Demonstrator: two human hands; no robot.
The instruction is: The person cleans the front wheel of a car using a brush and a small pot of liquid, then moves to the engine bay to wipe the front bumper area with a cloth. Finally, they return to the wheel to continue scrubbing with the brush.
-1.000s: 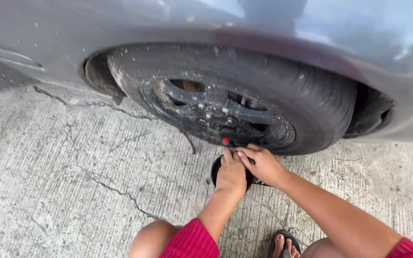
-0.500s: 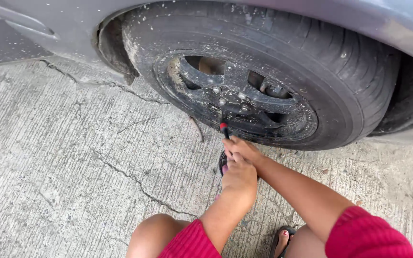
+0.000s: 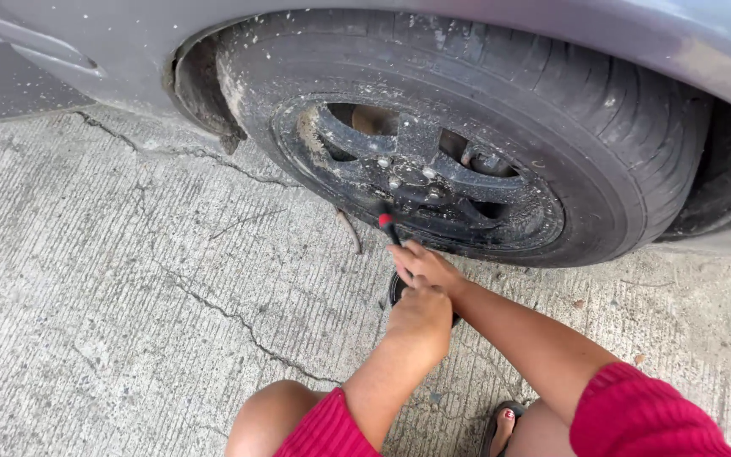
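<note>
Right hand (image 3: 427, 267) pinching a red-banded brush (image 3: 387, 225) (bristles against the muddy black rim (image 3: 420, 182)); left hand (image 3: 420, 320) closed just below, grip hidden.

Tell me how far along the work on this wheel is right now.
Little looks done: the black wheel rim is caked with pale mud specks all over. In hand: the right hand holds a red-and-black brush against the rim's lower edge, while the left hand rests on a dark round container. Left: nearly the whole rim and the spattered tyre.
</note>
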